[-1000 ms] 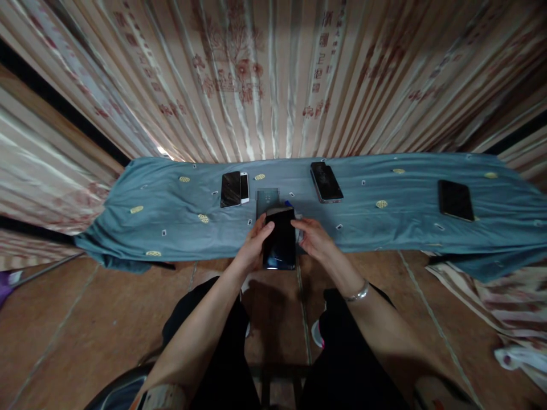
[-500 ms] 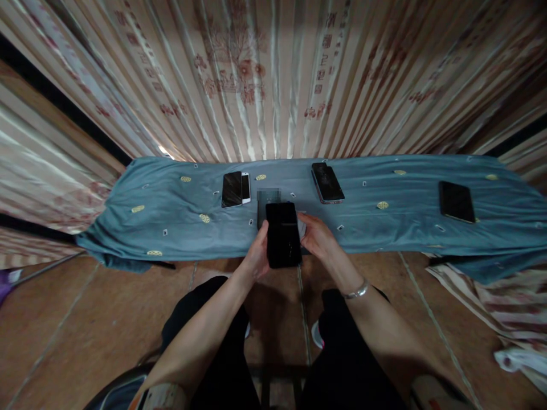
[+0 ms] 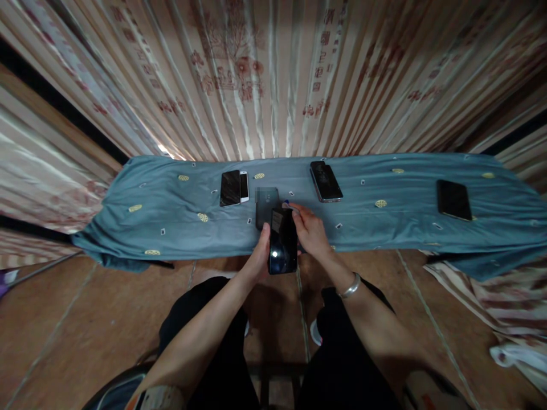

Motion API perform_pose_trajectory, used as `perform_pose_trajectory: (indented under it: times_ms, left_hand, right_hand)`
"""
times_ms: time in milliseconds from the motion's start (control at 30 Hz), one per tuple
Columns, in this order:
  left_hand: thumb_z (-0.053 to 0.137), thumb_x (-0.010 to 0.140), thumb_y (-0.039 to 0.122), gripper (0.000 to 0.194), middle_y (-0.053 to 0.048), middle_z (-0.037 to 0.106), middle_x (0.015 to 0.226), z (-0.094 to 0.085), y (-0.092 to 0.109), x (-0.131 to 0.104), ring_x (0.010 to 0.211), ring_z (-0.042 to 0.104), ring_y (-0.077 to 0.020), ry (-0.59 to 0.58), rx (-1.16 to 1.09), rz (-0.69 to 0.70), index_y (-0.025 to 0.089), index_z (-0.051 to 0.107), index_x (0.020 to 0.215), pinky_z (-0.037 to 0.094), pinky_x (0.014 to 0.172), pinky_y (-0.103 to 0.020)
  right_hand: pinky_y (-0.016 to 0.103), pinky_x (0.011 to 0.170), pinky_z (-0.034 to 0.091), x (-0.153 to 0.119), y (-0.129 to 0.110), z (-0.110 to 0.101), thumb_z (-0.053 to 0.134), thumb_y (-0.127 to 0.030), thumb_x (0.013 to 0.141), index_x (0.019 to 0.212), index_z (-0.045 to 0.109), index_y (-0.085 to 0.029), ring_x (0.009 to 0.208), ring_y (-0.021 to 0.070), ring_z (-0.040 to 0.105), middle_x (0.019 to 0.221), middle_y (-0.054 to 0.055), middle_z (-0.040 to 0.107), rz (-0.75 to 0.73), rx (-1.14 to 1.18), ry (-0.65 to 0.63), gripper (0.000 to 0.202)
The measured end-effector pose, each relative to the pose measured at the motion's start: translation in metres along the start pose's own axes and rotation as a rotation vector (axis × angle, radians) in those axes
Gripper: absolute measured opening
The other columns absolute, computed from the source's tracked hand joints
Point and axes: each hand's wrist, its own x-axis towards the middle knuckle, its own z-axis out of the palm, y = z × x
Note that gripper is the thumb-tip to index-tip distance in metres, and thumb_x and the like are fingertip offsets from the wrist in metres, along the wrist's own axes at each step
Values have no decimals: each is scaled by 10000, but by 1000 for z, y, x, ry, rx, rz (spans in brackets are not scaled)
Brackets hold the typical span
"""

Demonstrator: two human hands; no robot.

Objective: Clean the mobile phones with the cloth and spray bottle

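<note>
A black smartphone (image 3: 282, 245) is tilted over the front edge of the bench, its glossy screen catching a bright reflection. My left hand (image 3: 260, 250) is closed around its left side, thumb along the edge. At the phone's upper right corner, my right hand (image 3: 310, 228) pinches a small pale thing (image 3: 290, 205) with a bit of blue at its end, too small to name. Partly hidden behind the held phone, a dark grey phone (image 3: 265, 200) lies back up on the cloth.
A blue patterned cloth (image 3: 179, 216) covers the bench. A black phone (image 3: 231, 188) overlaps a white phone (image 3: 244, 187) on the left. Right of centre are two stacked dark phones (image 3: 327, 181); another dark phone (image 3: 453, 200) lies far right. A pleated curtain (image 3: 273, 80) hangs behind.
The held phone has turned and tilted, so its screen now shows a reflection. My right hand has shifted to its top corner, and more of the grey phone behind shows.
</note>
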Motion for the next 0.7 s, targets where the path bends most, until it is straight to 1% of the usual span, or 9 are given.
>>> perform_pose_trajectory:
  times_ms: [133, 300, 400, 467, 533, 600, 700]
  left_hand:
    - [493, 895, 654, 633, -100, 749, 1155, 0, -3, 2, 1083, 699, -288, 7, 12, 44, 222, 613, 1341, 562, 949, -440]
    - [536, 871, 660, 646, -85, 721, 1220, -3, -12, 4, 1165, 657, -303, -46, 39, 58, 240, 602, 1358, 539, 996, -451]
    - [553, 858, 667, 667, -85, 700, 1260, -8, -14, 7, 1247, 606, -306, -79, 61, 88, 228, 604, 1357, 505, 1045, -437]
    - [544, 869, 660, 687, -92, 680, 1297, -10, -13, 9, 1306, 561, -298, -80, 74, 142, 208, 577, 1384, 472, 1083, -424]
    - [520, 898, 632, 681, -98, 658, 1334, -10, -11, 10, 1358, 512, -281, -68, 84, 202, 190, 542, 1416, 435, 1120, -413]
    - [493, 936, 580, 629, -93, 642, 1362, -7, -8, 10, 1403, 463, -255, -41, 91, 242, 183, 531, 1423, 392, 1155, -394]
    - [483, 968, 494, 521, -69, 646, 1361, -1, -3, 9, 1439, 416, -210, 34, 91, 296, 189, 572, 1381, 334, 1190, -348]
  right_hand:
    - [478, 1168, 378, -2, -6, 0, 424, -411, 987, 1240, 668, -268, 1304, 253, 562, 1308, 58, 681, -106, -57, -44, 380]
    - [487, 1194, 347, -6, -16, 4, 400, -353, 1007, 1319, 617, -288, 1356, 230, 517, 1368, 42, 647, -191, -37, -136, 386]
    - [482, 1205, 335, -8, -20, 6, 399, -315, 1006, 1346, 601, -286, 1368, 218, 505, 1400, 42, 624, -241, -56, -178, 397]
    - [487, 1213, 324, -9, -20, 6, 398, -303, 1004, 1358, 597, -268, 1382, 220, 491, 1424, 58, 603, -267, -87, -194, 408]
    - [493, 1214, 325, -9, -20, 6, 391, -293, 1004, 1367, 595, -236, 1395, 229, 476, 1440, 83, 586, -290, -122, -203, 420]
    - [502, 1218, 321, -10, -20, 6, 386, -282, 1005, 1361, 601, -210, 1404, 241, 465, 1441, 102, 583, -314, -143, -211, 422]
    - [512, 1220, 324, -12, -22, 5, 391, -265, 1002, 1336, 619, -204, 1419, 249, 445, 1428, 102, 592, -364, -158, -221, 409]
